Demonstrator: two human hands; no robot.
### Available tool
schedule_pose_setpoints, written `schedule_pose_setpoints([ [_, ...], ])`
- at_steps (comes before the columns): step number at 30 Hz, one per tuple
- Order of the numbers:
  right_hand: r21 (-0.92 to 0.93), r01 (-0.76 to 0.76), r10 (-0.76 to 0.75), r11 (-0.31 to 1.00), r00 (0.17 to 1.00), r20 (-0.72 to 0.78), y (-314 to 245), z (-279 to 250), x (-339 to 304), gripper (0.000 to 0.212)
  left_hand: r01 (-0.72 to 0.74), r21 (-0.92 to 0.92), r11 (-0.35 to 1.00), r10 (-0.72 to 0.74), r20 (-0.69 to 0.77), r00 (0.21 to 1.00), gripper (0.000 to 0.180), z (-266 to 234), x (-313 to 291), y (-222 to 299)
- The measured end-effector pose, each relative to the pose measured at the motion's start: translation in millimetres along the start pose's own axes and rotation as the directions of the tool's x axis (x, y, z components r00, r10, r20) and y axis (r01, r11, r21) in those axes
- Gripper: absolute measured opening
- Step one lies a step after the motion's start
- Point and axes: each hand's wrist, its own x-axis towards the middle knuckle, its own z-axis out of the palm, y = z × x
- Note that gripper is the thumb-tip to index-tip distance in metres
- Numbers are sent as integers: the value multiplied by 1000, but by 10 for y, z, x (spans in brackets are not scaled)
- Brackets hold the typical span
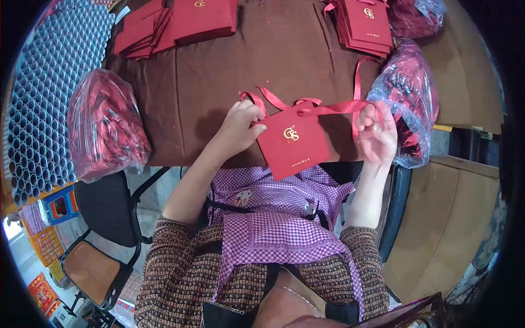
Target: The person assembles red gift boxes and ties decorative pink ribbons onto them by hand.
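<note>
A flat red gift bag [298, 145] with a gold emblem is held tilted over the near edge of the table. My left hand [240, 124] is closed on its upper left corner, with a loop of ribbon by the fingers. From the top of the bag a red ribbon [339, 108] stretches to the right. My right hand [376, 134] is closed on that ribbon, its fingers curled up with the palm side showing. A loose ribbon end [269, 97] curls above the bag.
A brown cloth [262, 49] covers the table. Red bags [203, 22] lie stacked at far left, and ribboned ones [365, 24] at far right. Clear plastic sacks of red material flank me, left [106, 126] and right [407, 98]. Many grey tubes [52, 93] stand at left, above chairs [93, 268].
</note>
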Motion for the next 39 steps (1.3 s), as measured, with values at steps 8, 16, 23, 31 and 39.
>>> schedule_pose_setpoints([
  [8,-889,378,-112,260,926,361,375,577,-11,13,6,-51,999,-5,30,1000,17,-56,27,71],
  [16,-876,481,77,42,872,483,748,560,261,7,53,-165,985,-39,90,995,20,-115,79,266],
  [23,-879,445,-27,173,894,447,769,486,320,8,215,-276,937,-155,226,962,27,-150,92,282],
  [31,-917,339,-123,211,940,319,685,523,-54,9,206,-264,942,-181,118,976,27,-95,103,349],
  [39,-920,393,-194,-19,901,388,837,632,-186,6,42,-227,973,-37,29,999,23,-75,80,482],
])
